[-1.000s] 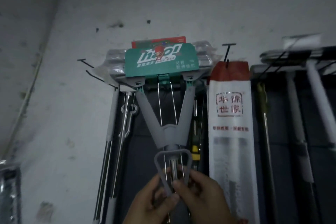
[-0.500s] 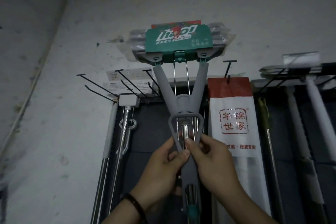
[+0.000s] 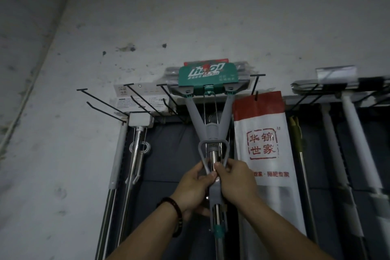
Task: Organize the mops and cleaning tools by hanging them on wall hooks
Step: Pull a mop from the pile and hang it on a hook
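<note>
Left hand, right hand grip mop near hooks.

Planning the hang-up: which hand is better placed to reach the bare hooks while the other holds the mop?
Left, likely. The left hand pinches the mop on the side facing the bare hooks; the right hand is beside the white bagged mop, farther from them.

White bag: red seal 华锦世家, and 世家·拖把专家 beneath. Green card on mop: white logo lettering, not legible.
</note>
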`<state>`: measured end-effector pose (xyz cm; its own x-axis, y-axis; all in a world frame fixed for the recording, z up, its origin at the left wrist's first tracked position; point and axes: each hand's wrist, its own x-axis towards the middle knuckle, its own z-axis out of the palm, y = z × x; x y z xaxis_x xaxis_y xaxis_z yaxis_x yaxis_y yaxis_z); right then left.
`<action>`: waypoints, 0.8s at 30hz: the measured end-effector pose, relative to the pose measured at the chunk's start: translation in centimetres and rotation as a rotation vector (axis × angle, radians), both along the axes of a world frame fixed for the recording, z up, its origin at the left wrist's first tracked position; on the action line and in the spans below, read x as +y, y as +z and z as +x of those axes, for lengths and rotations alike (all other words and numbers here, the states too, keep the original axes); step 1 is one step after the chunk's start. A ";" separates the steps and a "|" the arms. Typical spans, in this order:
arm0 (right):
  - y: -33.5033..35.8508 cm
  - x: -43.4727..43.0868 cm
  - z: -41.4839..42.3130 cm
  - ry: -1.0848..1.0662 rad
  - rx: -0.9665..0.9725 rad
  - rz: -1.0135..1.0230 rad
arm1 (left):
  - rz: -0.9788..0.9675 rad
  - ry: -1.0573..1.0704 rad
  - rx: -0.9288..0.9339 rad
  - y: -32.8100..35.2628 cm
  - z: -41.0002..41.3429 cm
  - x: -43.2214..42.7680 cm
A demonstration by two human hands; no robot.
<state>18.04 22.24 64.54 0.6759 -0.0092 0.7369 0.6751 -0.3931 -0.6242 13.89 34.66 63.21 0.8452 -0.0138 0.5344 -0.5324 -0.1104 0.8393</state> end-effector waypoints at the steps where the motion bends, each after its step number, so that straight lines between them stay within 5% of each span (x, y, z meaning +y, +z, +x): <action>1: 0.0 0.0 0.2 -0.018 0.022 -0.017 | -0.013 -0.002 0.017 -0.2 0.6 -0.1; 9: -0.8 -0.6 1.3 -0.088 0.177 -0.195 | -0.031 0.009 0.123 -2.2 3.9 -0.9; 19: -2.4 1.6 0.5 -0.034 0.257 -0.127 | -0.001 0.017 0.078 -3.3 5.1 0.0; 24: -6.3 2.6 0.8 -0.183 0.129 -0.243 | 0.092 0.040 0.046 -4.9 5.5 1.0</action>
<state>18.80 24.83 58.27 0.7670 0.0265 0.6411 0.5013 -0.6484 -0.5729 19.34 35.71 58.26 0.8697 -0.0269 0.4929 -0.4871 -0.2083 0.8482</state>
